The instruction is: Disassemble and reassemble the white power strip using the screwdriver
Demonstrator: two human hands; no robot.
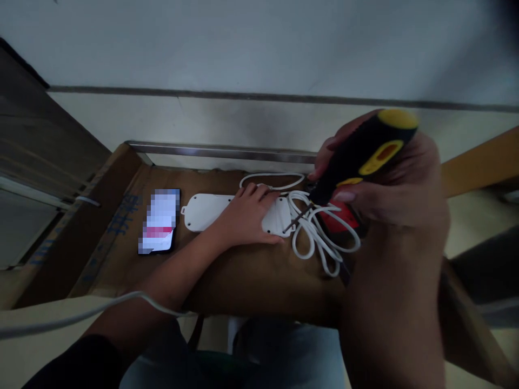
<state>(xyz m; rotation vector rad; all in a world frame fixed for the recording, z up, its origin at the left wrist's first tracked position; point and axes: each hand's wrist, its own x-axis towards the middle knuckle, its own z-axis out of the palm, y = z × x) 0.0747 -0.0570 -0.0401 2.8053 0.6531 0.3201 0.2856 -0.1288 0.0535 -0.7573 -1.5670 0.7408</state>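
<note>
Dead centre in the head view, the white strip [206, 210] lies lengthwise on brown cardboard [263, 275], and the left hand [249, 215] grips right across it, fingers over the far edge, thumb along the near one! Round at two o'clock from the strip, the right hand [401, 189] is clenched about a screwdriver [360, 156], shaft slanting down to the strip's four o'clock corner. Coiled white cable [302, 196] sits at three; a lit phone [160, 219] lies at nine.
</note>
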